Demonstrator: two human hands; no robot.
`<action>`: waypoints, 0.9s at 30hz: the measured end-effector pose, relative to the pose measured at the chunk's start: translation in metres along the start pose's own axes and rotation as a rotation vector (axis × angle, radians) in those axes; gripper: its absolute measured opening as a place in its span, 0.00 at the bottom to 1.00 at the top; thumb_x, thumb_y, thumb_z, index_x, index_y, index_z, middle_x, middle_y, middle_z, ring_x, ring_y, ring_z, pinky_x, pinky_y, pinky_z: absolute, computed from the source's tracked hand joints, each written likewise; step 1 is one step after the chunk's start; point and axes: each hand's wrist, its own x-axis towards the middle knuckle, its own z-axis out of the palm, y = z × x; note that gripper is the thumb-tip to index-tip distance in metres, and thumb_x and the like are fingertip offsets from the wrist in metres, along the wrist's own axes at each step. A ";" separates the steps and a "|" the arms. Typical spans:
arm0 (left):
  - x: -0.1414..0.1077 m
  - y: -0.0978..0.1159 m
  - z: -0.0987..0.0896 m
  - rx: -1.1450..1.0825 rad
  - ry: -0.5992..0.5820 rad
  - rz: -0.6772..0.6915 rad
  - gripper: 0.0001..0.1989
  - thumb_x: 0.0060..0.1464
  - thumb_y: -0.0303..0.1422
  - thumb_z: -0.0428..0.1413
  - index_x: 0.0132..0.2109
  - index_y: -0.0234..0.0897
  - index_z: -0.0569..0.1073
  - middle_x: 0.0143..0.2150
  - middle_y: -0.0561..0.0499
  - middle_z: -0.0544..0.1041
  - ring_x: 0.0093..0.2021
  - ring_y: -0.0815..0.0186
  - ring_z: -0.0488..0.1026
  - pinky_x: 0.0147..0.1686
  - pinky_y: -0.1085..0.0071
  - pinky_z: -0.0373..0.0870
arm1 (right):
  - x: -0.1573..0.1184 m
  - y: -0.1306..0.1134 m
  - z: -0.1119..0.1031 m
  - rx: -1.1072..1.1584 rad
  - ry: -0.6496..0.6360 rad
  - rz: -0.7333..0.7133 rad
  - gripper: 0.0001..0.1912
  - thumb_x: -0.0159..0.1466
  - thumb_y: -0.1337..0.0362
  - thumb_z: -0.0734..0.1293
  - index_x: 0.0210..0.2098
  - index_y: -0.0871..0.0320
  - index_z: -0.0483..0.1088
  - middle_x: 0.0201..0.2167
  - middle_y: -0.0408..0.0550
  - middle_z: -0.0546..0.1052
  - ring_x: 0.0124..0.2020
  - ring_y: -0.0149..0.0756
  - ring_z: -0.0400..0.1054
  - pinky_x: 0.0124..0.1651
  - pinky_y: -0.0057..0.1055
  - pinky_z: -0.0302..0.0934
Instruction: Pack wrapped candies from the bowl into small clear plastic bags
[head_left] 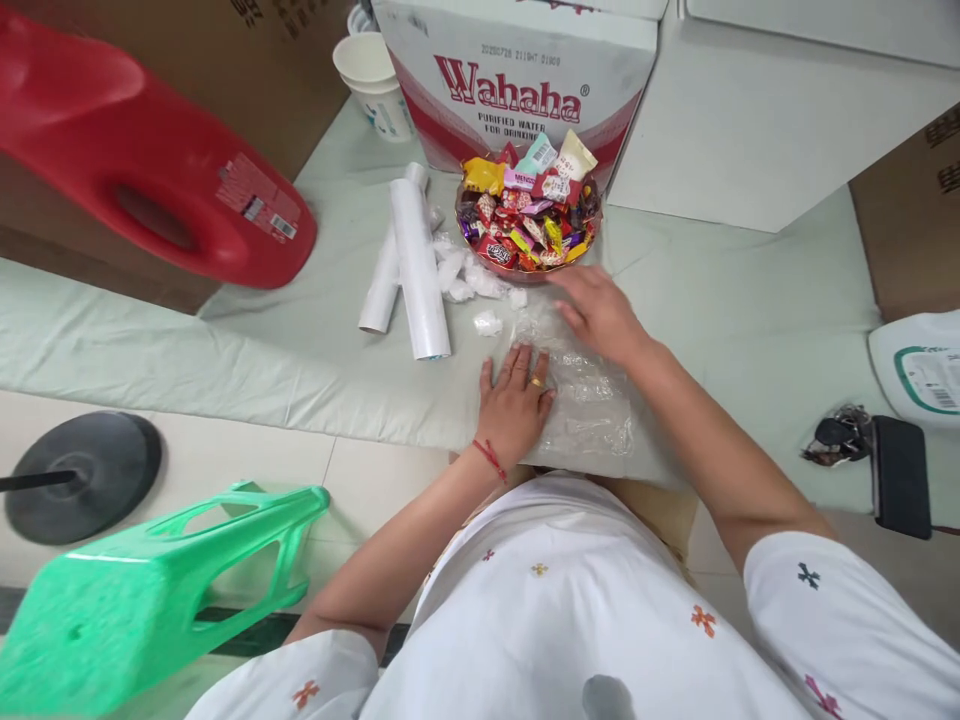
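A clear plastic sheet or bag [589,405] lies flat on the cloth-covered table in front of me. My left hand [517,395] rests on its left edge, palm down with the fingers stretched out. Over the sheet's far side is my right hand [600,312], fingers extended toward the near rim of a candy bowl [517,274]; whether they touch the bowl I cannot tell. Wrapped candies [525,215] in many colours heap above the bowl's rim. Crumpled clear plastic pieces [461,275] lie left of the bowl, and a small one [487,323] sits just beyond my left fingertips.
Two white rolls [421,280] lie left of the plastic pieces. Behind the bowl stands a Wahaha carton [525,90], with paper cups [375,85] beside it. A red jug [165,170] is at left, a phone [901,475] and keys [838,435] at right. A green stool [172,590] lies below.
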 end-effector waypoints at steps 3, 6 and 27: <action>-0.006 -0.003 0.005 0.016 0.019 -0.003 0.32 0.73 0.45 0.40 0.76 0.34 0.55 0.78 0.36 0.51 0.78 0.49 0.49 0.73 0.34 0.38 | -0.065 -0.020 0.002 -0.110 0.129 0.142 0.31 0.75 0.56 0.55 0.74 0.57 0.54 0.70 0.62 0.64 0.70 0.55 0.57 0.70 0.57 0.54; -0.008 -0.005 0.003 0.024 0.012 -0.010 0.34 0.72 0.47 0.40 0.76 0.33 0.53 0.79 0.35 0.49 0.79 0.48 0.47 0.72 0.31 0.34 | -0.129 -0.037 0.020 -0.184 -0.054 0.178 0.39 0.74 0.50 0.57 0.77 0.62 0.43 0.75 0.66 0.55 0.76 0.58 0.47 0.73 0.61 0.48; -0.006 -0.021 0.002 0.082 -0.022 0.022 0.38 0.71 0.51 0.41 0.77 0.29 0.52 0.78 0.34 0.49 0.78 0.48 0.48 0.73 0.33 0.33 | 0.010 0.000 -0.049 -0.157 0.133 0.230 0.29 0.74 0.45 0.55 0.63 0.58 0.65 0.57 0.62 0.74 0.57 0.55 0.68 0.58 0.51 0.66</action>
